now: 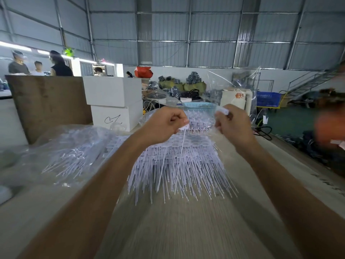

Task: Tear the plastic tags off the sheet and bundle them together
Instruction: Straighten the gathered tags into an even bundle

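Observation:
A thick stack of white plastic tag sheets [179,165] lies on the wooden table, its thin tails fanning toward me. My left hand [164,126] is raised over the stack and pinches the head of a single white tag [180,146], whose tail hangs down. My right hand [231,126] is level with it on the right and grips a few white tag heads [222,110] that stick out above its fingers. The two hands are a short way apart.
A clear plastic bag with more white tags [74,152] lies at the left. Behind the stack stand a light blue basket [199,106], white foam boxes [113,101] and a brown board [46,103]. A blurred person [330,128] is at the right edge; several people stand far left.

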`<state>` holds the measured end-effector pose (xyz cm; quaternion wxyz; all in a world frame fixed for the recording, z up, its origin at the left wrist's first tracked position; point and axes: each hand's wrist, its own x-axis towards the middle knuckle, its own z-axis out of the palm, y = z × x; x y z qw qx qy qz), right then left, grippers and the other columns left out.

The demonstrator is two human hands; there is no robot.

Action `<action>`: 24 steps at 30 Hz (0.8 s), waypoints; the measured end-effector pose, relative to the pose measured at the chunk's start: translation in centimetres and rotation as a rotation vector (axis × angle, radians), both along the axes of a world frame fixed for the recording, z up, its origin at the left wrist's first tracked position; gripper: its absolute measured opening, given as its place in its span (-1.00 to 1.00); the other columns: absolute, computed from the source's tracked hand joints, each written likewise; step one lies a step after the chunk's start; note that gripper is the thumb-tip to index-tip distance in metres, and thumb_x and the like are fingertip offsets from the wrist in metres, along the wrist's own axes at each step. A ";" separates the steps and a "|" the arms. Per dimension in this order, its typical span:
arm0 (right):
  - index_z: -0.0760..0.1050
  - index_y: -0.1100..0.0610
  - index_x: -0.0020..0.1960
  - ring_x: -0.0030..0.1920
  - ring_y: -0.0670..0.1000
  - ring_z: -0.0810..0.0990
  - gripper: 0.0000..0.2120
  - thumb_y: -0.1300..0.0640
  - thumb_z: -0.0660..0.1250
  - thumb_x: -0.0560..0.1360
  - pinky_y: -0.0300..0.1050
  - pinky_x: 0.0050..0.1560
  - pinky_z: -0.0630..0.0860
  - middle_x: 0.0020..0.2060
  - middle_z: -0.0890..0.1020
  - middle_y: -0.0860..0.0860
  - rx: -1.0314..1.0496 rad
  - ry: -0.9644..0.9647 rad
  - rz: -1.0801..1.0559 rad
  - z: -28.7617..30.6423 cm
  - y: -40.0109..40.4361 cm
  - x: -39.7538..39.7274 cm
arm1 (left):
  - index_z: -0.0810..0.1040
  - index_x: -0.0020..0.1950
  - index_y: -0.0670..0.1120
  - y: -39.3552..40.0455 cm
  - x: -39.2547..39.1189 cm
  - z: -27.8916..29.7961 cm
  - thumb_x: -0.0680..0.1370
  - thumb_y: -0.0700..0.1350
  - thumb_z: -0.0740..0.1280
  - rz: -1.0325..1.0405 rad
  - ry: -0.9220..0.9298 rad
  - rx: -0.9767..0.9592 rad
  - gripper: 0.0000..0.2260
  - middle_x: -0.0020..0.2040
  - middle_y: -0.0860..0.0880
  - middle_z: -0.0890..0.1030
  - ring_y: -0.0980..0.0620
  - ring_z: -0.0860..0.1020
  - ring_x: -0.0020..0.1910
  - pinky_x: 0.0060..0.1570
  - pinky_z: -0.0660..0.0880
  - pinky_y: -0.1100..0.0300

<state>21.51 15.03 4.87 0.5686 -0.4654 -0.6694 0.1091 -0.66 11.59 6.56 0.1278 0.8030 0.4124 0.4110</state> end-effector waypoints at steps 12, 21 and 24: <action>0.62 -0.02 0.19 -0.29 -0.03 0.61 -0.81 -0.01 0.36 0.61 -0.15 -0.22 0.55 -0.20 0.69 0.08 -0.327 -0.046 0.567 -0.3 -2.3 -2.4 | 0.51 0.20 -0.09 -0.5 -0.3 0.1 0.60 -0.38 0.28 -0.098 0.052 -0.033 -0.74 0.05 -0.14 0.58 -0.15 0.62 0.02 0.12 0.56 -0.15; 0.62 0.16 0.00 -0.36 0.00 0.56 -0.95 0.18 0.41 0.59 -0.12 -0.31 0.53 -0.25 0.67 0.16 -0.145 -0.133 0.516 -0.1 -1.6 -1.8 | 0.57 0.08 -0.11 0.5 -0.1 -0.5 0.56 -0.17 0.44 0.048 0.110 0.145 -0.88 0.05 -0.01 0.60 0.03 0.60 -0.01 0.06 0.53 0.15; 0.63 0.17 0.01 -0.37 0.00 0.56 -0.95 0.20 0.41 0.58 -0.12 -0.31 0.51 -0.26 0.68 0.12 -0.105 -0.176 0.501 -0.1 -1.5 -1.4 | 0.59 0.04 -0.15 0.8 -0.6 -0.8 0.62 -0.18 0.36 0.018 0.049 0.043 -0.95 -0.08 -0.09 0.66 0.03 0.63 -0.09 -0.03 0.56 0.19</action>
